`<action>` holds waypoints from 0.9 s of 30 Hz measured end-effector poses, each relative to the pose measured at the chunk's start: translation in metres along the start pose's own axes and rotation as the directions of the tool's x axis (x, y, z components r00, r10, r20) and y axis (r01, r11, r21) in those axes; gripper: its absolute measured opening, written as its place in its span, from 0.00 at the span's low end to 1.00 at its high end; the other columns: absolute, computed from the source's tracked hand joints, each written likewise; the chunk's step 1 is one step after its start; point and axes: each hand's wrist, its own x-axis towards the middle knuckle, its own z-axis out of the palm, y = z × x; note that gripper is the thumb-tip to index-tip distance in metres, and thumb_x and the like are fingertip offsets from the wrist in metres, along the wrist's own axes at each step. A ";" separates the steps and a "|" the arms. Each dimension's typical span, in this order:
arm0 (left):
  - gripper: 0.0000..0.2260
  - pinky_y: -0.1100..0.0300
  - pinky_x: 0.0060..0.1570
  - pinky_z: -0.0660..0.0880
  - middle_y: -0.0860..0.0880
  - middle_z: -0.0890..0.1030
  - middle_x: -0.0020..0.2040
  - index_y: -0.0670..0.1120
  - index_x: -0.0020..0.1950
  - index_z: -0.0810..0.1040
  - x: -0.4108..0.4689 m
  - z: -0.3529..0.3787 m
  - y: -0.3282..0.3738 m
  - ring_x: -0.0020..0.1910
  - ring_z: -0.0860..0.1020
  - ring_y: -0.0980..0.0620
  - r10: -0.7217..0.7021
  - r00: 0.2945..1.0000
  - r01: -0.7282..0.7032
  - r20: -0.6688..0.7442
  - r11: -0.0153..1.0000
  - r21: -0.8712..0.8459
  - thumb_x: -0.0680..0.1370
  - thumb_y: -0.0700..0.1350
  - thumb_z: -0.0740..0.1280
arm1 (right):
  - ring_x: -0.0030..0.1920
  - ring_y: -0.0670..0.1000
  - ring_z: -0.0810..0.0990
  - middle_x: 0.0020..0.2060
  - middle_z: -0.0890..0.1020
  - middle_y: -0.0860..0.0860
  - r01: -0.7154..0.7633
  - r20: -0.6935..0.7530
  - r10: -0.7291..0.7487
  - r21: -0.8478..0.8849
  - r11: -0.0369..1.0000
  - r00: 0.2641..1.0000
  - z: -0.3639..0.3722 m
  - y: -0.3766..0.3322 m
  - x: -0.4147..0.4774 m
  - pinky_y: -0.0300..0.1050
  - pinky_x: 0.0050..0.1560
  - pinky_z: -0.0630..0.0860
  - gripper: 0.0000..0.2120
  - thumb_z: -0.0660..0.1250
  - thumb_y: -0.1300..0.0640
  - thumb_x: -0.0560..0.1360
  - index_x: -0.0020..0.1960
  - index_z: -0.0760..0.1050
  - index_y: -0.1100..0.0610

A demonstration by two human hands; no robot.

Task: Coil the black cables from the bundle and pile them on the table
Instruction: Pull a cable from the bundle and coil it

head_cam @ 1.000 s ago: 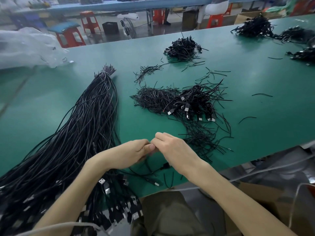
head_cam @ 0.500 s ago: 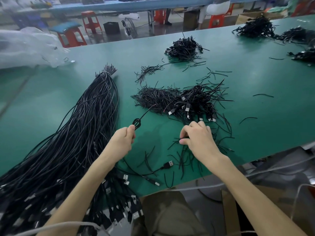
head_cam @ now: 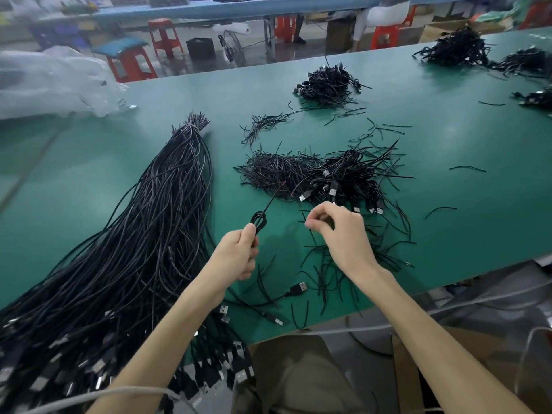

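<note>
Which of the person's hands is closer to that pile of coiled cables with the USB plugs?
Right. The right hand, pinching a short wire, is just in front of the coiled cable pile; the left hand, gripping a small coil, sits farther off to its left.

Bright, even light w/ soft shadows on table; wide-angle bending + blur at edges, bg soft.
</note>
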 end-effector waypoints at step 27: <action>0.23 0.65 0.23 0.56 0.55 0.59 0.29 0.46 0.39 0.70 -0.013 0.013 -0.001 0.25 0.55 0.56 0.178 0.971 -0.171 0.156 0.984 -0.056 0.87 0.58 0.51 | 0.25 0.44 0.71 0.26 0.76 0.50 -0.338 0.255 0.225 0.638 0.692 0.940 0.038 -0.047 -0.022 0.34 0.26 0.66 0.19 0.75 0.51 0.76 0.47 0.64 0.56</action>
